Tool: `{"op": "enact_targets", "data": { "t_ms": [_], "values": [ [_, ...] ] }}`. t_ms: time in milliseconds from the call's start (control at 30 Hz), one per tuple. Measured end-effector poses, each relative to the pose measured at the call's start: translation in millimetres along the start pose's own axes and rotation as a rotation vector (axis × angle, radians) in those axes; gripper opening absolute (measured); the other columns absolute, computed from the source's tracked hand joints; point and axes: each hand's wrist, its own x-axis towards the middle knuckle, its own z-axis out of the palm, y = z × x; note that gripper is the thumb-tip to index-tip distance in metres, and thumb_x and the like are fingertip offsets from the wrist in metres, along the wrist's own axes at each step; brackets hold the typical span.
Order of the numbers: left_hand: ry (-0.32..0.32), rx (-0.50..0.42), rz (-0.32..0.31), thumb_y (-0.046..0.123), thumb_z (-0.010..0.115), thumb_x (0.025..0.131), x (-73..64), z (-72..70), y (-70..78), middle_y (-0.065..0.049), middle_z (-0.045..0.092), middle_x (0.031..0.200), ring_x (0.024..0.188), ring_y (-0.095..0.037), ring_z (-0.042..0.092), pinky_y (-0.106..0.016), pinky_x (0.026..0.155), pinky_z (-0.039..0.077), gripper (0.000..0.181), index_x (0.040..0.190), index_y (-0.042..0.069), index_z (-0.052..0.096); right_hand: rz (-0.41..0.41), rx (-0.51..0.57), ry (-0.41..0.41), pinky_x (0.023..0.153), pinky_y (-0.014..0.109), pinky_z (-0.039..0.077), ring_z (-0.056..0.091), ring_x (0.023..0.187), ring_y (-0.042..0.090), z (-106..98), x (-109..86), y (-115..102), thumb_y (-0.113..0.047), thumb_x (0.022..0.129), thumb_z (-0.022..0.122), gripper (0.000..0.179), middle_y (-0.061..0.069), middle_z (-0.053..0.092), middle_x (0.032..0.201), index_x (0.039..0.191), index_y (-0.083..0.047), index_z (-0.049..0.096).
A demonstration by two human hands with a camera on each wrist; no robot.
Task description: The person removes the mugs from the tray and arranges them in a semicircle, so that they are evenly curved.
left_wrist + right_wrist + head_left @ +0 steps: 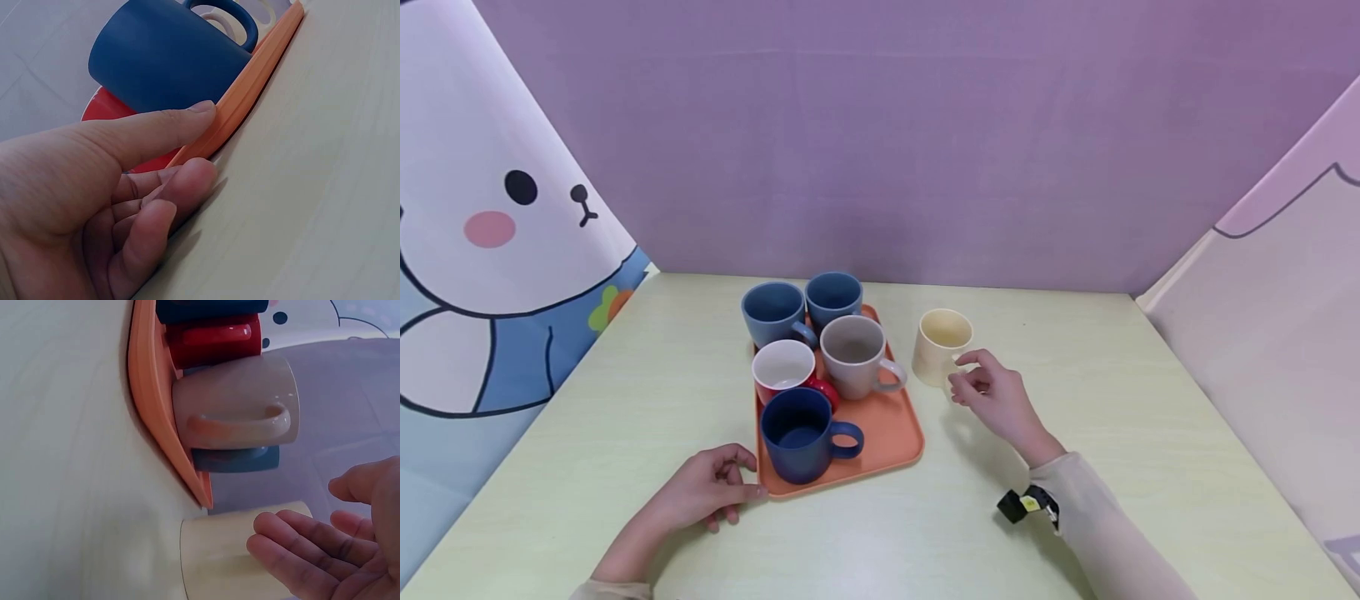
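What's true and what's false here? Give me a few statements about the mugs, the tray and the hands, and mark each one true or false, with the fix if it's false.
1. The pale yellow mug stands on the table, off the orange tray. True.
2. The navy mug is at the far end of the orange tray. False: it stands upright at the near end.
3. The left hand touches the near left corner of the orange tray. True.
4. The right hand rests on the red mug. False: it is by the pale yellow mug.
5. The red mug is white inside. True.
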Motion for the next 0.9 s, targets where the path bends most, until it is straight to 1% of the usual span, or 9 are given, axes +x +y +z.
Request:
{"op": "enact_targets", "data": {
  "t_ms": [133,367,400,467,533,667,700,767,900],
  "values": [
    [0.004,0.003,0.006,0.031,0.081,0.084,0.5,-0.1,-0.7,-0.008,0.058,0.074,0.057,-0.022,0.061,-0.027,0.045,0.049,0.049,0.114,0.0,0.058,-0.014,0.024,-0.03,0.063,0.024,0.054,0.071,0.073,0.033,8.3,2.7,-5.7,-0.005,0.095,0.066,0.021,0.014,0.072,0.081,0.113,0.0,0.056],
    [0.008,0.003,0.007,0.031,0.081,0.084,0.8,-0.1,-2.3,-0.007,0.058,0.073,0.057,-0.022,0.061,-0.027,0.044,0.049,0.049,0.114,0.0,0.058,-0.112,0.01,-0.09,0.062,0.025,0.054,0.069,0.069,0.031,27.2,11.4,-7.7,-0.001,0.093,0.066,0.023,0.013,0.071,0.079,0.112,0.003,0.054],
    [0.008,0.004,0.004,0.031,0.081,0.084,0.8,-0.1,-2.3,-0.007,0.058,0.074,0.057,-0.022,0.061,-0.027,0.044,0.049,0.049,0.114,0.0,0.058,-0.119,0.009,-0.099,0.061,0.025,0.053,0.069,0.069,0.032,30.2,12.8,-7.2,-0.001,0.093,0.066,0.023,0.013,0.071,0.078,0.112,0.002,0.054],
    [0.007,0.005,-0.003,0.031,0.081,0.084,0.8,-0.2,-2.6,-0.007,0.058,0.074,0.057,-0.022,0.061,-0.027,0.044,0.048,0.049,0.114,0.0,0.058,-0.128,0.002,-0.117,0.059,0.025,0.052,0.069,0.068,0.028,36.0,15.6,-6.6,-0.002,0.093,0.067,0.024,0.013,0.07,0.077,0.113,0.003,0.053],
    [0.004,0.006,-0.007,0.031,0.081,0.085,1.2,-0.3,-3.0,-0.007,0.058,0.074,0.057,-0.021,0.061,-0.027,0.045,0.048,0.049,0.114,0.0,0.058,-0.115,0.007,-0.14,0.058,0.024,0.051,0.068,0.068,0.03,41.3,18.3,-7.1,-0.004,0.094,0.066,0.025,0.015,0.07,0.078,0.115,0.002,0.053],
    [-0.001,0.006,-0.009,0.032,0.081,0.085,2.0,-0.6,-3.4,-0.007,0.058,0.074,0.057,-0.022,0.06,-0.027,0.045,0.048,0.049,0.115,0.0,0.058,-0.051,0.053,-0.196,0.059,0.025,0.051,0.067,0.07,0.032,50.7,22.7,-9.4,-0.006,0.097,0.063,0.024,0.019,0.069,0.082,0.117,0.001,0.052],
    [-0.002,0.006,-0.007,0.032,0.081,0.085,2.1,-0.6,-3.1,-0.007,0.058,0.074,0.057,-0.022,0.061,-0.027,0.045,0.048,0.049,0.115,0.0,0.057,-0.036,0.068,-0.209,0.06,0.025,0.052,0.067,0.071,0.034,52.7,23.6,-9.8,-0.007,0.098,0.063,0.024,0.02,0.069,0.083,0.118,0.001,0.052],
    [-0.002,0.006,-0.009,0.032,0.081,0.085,1.7,-0.6,-2.2,-0.007,0.058,0.074,0.057,-0.022,0.061,-0.027,0.045,0.048,0.049,0.115,0.0,0.057,-0.013,0.085,-0.225,0.061,0.027,0.054,0.067,0.072,0.033,56.3,24.8,-10.7,-0.009,0.099,0.061,0.022,0.02,0.069,0.085,0.118,0.0,0.053],
    [-0.004,0.006,-0.01,0.032,0.081,0.085,0.7,-0.6,-0.9,-0.007,0.059,0.074,0.057,-0.022,0.061,-0.027,0.045,0.048,0.05,0.115,0.0,0.058,-0.02,0.103,-0.226,0.061,0.033,0.057,0.066,0.07,0.033,60.8,25.9,-9.6,-0.011,0.1,0.061,0.02,0.02,0.069,0.085,0.115,0.0,0.054]
  ]
}}
